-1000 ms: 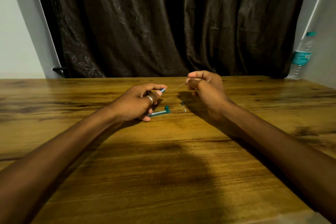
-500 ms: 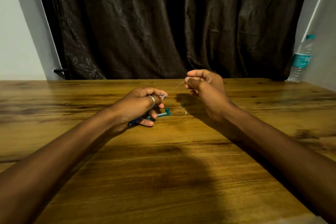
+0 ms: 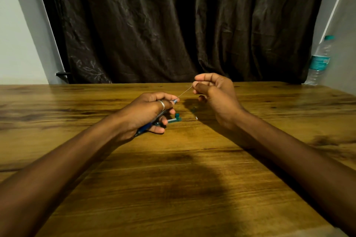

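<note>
My left hand (image 3: pixel 146 110) grips a blue pen barrel (image 3: pixel 146 127), whose tip pokes out past my ringed finger and whose rear end shows under my palm. A thin refill rod (image 3: pixel 184 92) runs from that tip up and right to my right hand (image 3: pixel 215 94), which pinches its far end between thumb and forefinger. On the wooden table (image 3: pixel 173 179) just right of my left hand lies a teal pen part (image 3: pixel 175 119). Two tiny pieces, one dark (image 3: pixel 193 109) and one pale (image 3: pixel 196 117), lie under my right hand.
A dark curtain (image 3: pixel 173 25) hangs behind the table's far edge. A clear water bottle (image 3: pixel 319 61) with a teal cap and label stands at the far right corner. Pale walls flank the curtain.
My left hand has shifted its hold so more of the blue barrel shows under the palm. The rod between the hands looks slightly shorter, and the right hand has barely moved.
</note>
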The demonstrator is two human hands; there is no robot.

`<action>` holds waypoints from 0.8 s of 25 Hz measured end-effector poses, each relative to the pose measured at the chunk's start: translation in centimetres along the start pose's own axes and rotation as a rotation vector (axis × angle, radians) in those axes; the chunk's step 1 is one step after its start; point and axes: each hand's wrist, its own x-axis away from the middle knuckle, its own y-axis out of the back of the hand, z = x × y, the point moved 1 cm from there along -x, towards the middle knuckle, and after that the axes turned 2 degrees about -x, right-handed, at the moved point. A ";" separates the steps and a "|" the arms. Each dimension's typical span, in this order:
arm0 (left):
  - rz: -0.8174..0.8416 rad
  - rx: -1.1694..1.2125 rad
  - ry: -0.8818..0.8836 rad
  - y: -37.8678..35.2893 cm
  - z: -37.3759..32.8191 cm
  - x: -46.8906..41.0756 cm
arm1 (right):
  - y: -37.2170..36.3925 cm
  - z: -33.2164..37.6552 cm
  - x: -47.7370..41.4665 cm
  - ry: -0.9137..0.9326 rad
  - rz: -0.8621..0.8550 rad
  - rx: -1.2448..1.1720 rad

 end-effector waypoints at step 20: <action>-0.006 0.030 -0.018 -0.2 -0.2 0.1 | -0.1 -0.5 0.0 0.004 0.015 0.050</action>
